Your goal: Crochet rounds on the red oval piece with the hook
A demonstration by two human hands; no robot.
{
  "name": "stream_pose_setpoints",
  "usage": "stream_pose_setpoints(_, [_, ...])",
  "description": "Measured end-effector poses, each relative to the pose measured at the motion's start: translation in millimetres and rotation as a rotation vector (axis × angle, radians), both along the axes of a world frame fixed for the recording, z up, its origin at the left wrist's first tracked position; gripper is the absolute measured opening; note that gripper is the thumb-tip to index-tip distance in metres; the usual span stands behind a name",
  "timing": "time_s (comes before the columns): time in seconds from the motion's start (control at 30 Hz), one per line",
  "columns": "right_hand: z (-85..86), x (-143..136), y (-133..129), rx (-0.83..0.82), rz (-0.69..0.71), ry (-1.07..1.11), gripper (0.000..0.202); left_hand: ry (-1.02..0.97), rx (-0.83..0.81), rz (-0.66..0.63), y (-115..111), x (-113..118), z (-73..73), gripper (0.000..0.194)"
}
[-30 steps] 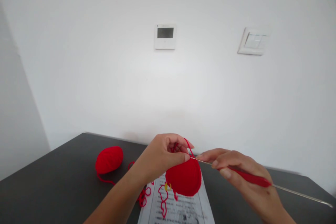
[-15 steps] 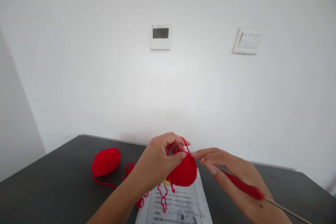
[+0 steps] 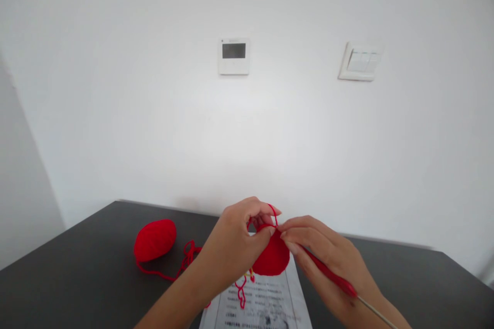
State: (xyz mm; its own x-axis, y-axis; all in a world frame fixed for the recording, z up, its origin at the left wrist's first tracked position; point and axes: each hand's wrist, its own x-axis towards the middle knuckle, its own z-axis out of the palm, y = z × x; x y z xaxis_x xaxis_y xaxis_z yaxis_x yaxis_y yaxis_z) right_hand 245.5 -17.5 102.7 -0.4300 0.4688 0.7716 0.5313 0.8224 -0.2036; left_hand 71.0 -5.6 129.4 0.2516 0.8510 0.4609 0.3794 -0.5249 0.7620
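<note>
My left hand (image 3: pixel 237 234) pinches the top edge of a round red crocheted piece (image 3: pixel 273 257), and a strand of red yarn loops over its raised index finger. My right hand (image 3: pixel 328 254) grips a crochet hook (image 3: pixel 335 278) with a red handle and a metal shaft. The hook's tip meets the top edge of the piece beside my left thumb, mostly hidden by the fingers. Below the piece hang a red yarn tail (image 3: pixel 241 298) and a small yellow item, partly covered by my left hand.
A red yarn ball (image 3: pixel 155 240) lies on the dark table (image 3: pixel 96 262) at the left, its loose strand running to my left forearm. Printed paper (image 3: pixel 262 303) lies beneath the hands. The white wall behind carries a thermostat (image 3: pixel 233 56) and a switch panel (image 3: pixel 360 61).
My right hand has moved left, closer to my left hand, bringing the hook along. The crocheted piece has shifted slightly, and the yellow item is now more covered.
</note>
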Motion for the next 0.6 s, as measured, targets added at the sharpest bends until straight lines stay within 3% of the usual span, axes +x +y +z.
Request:
stream_pose_setpoints(0.27, [-4.9,0,10,0.051,0.009,0.035,0.013,-0.131,-0.175,-0.014,4,-2,2.1,0.027])
stream_pose_setpoints(0.6, [-6.1,4,15,0.228,0.052,0.003,0.016,-0.484,-0.462,-0.272,18,-6,-5.0,0.033])
